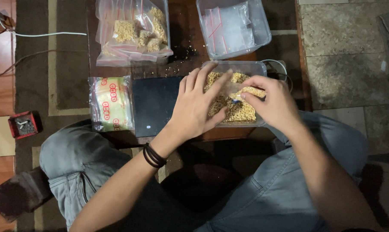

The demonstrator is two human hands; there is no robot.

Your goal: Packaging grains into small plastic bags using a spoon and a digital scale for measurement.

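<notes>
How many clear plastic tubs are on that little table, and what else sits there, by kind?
Clear plastic tubs: 3
Black flat slab: 1
Green and white packet: 1
Total: 5

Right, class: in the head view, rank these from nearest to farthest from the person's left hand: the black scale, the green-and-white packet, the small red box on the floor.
From the left hand:
1. Black scale, on the low table just to its left.
2. Green-and-white packet, on the table's left edge, past the scale.
3. Small red box, on the floor at far left.
</notes>
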